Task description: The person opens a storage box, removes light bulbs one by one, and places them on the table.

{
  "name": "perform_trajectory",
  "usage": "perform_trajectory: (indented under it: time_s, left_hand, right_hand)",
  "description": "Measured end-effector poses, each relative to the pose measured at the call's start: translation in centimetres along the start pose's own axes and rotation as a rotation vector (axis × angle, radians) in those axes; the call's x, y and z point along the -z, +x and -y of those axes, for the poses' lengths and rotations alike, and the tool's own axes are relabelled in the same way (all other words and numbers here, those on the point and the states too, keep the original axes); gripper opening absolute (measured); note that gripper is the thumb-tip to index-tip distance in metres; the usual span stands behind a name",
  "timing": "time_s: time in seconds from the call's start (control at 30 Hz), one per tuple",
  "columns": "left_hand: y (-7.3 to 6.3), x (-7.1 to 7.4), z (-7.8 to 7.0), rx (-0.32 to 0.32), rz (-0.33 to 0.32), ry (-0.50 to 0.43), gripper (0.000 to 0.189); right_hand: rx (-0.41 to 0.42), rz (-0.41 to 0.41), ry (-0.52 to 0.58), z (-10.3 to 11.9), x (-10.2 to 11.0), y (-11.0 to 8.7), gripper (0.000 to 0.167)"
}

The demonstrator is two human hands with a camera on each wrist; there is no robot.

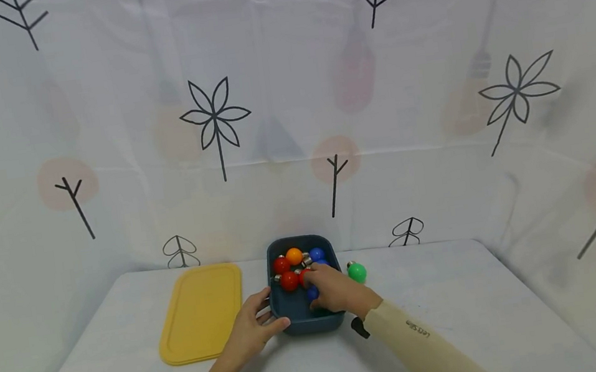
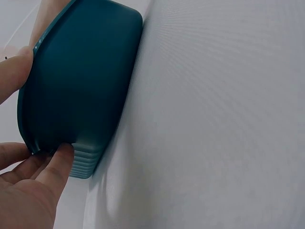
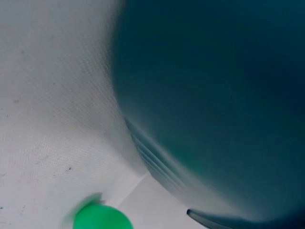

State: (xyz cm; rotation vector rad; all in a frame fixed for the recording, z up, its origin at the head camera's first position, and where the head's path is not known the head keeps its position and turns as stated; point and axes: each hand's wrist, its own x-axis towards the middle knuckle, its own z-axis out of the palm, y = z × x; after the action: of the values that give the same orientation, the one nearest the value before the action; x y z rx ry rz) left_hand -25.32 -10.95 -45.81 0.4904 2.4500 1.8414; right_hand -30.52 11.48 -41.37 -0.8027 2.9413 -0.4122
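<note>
A dark blue plastic bin (image 1: 311,325) stands on the table, with several small coloured light bulbs inside, among them an orange bulb (image 1: 294,256) and a red bulb (image 1: 281,265). My left hand (image 1: 252,330) holds the bin at its near left corner, the thumb on the rim and the fingers along the left side. Inside the bin, my right hand (image 1: 340,290) has a blue light bulb (image 1: 313,293) between its thumb and fingers, partly covered by them. The right wrist view shows only the bin's outer wall (image 3: 200,109), and that hand is hidden there.
Just right of the bin, a green bulb (image 1: 357,272) lies on the white tablecloth (image 1: 439,312). To the left is a flat yellow tray or lid (image 1: 201,312). A patterned white curtain (image 1: 277,201) hangs behind the table's far edge.
</note>
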Motion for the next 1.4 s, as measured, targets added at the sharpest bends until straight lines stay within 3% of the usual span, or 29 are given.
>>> perform_trajectory:
  time_s: [0.27,0.6,0.77,0.97,1.4]
  left_hand:
    - [-0.1,0.1,0.2,0.008,0.006,0.006,0.082]
    - [0.0,0.2,0.1,0.027,-0.002,0.005,0.083]
    - [0.0,0.1,0.0,0.028,-0.002,0.002,0.084]
    - [0.0,0.0,0.1,0.013,-0.001,0.003,0.084]
    - [0.0,0.0,0.0,0.001,0.006,0.000,0.084]
  right_hand:
    - [0.032,-0.038,0.106,-0.4,0.3,-0.2,0.034]
    - [0.090,-0.138,0.255,-1.0,2.5,-1.5,0.037]
    - [0.054,-0.192,0.270,-2.6,3.5,-2.3,0.032]
    - [0.023,-0.250,0.240,-4.4,4.9,-3.4,0.040]
    - [-0.030,-0.277,0.261,-9.4,5.7,-5.5,0.034]
